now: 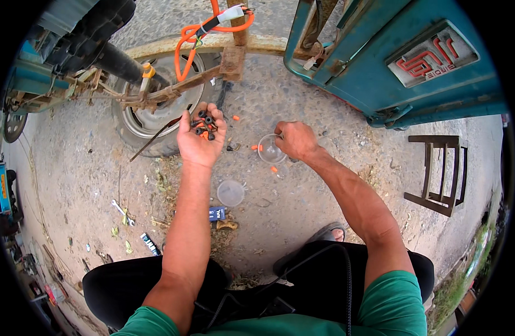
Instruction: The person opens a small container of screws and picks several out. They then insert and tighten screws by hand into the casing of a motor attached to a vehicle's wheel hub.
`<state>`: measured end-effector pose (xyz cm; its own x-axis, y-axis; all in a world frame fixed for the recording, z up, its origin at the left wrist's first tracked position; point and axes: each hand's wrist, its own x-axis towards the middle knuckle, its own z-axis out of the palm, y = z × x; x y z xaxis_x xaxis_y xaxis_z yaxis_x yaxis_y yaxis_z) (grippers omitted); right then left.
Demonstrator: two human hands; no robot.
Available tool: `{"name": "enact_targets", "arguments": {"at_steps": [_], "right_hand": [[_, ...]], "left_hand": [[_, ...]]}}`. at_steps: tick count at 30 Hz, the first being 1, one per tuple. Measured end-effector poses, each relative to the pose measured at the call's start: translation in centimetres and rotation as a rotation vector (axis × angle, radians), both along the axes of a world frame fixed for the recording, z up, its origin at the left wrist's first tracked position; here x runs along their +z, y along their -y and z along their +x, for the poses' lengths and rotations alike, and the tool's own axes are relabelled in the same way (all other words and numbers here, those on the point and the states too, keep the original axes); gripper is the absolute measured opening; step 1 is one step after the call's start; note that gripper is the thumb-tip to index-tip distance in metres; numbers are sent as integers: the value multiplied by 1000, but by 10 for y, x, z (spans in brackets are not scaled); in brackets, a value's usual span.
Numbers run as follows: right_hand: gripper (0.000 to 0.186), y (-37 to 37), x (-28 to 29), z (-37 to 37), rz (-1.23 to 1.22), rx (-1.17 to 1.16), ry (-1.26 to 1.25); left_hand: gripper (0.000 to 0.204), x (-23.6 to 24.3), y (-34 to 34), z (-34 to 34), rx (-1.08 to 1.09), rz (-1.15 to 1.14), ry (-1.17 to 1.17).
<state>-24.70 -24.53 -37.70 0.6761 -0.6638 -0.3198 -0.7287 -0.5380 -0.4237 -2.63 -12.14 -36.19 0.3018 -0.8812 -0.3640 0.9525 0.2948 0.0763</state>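
Left hand [201, 143]: turning palm up, fingers half curled and spread, not closing; bearing a loose heap of small black and orange parts [204, 127] in the palm.

Right hand [298, 140]: curling its fingers in at the near side of a clear plastic cup [267, 152], gripping it by the rim; whether the cup is touching the ground is not possible to tell.

Loose orange pieces [274, 168]: lying scattered near the cup, one of them further off beside the left hand.

Clear round lid [230, 192]: lying flat between the two forearms.

Blue box [217, 213]: lying just beside the left forearm, below the lid.

Wrench [122, 213] and dark tube [150, 245]: lying to the left of that forearm.

Wheel [124, 134]: standing or lying beyond the left hand, its posture unclear; orange cable [186, 39] looping above it.

Teal metal panel [347, 61]: filling the upper right.

Dark slatted frame [451, 173]: resting at far right.
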Motion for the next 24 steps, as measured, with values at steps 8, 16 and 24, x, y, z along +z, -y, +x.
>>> {"name": "enact_targets", "arguments": {"at_steps": [8, 16, 24], "right_hand": [[27, 0, 8, 19, 40, -198, 118], [29, -8, 15, 35, 84, -241, 167], [29, -13, 22, 41, 159, -254, 190]], "left_hand": [[58, 12, 4, -19, -76, -36, 59], [57, 7, 3, -27, -189, -59, 73], [42, -9, 9, -32, -123, 127, 307]]}}
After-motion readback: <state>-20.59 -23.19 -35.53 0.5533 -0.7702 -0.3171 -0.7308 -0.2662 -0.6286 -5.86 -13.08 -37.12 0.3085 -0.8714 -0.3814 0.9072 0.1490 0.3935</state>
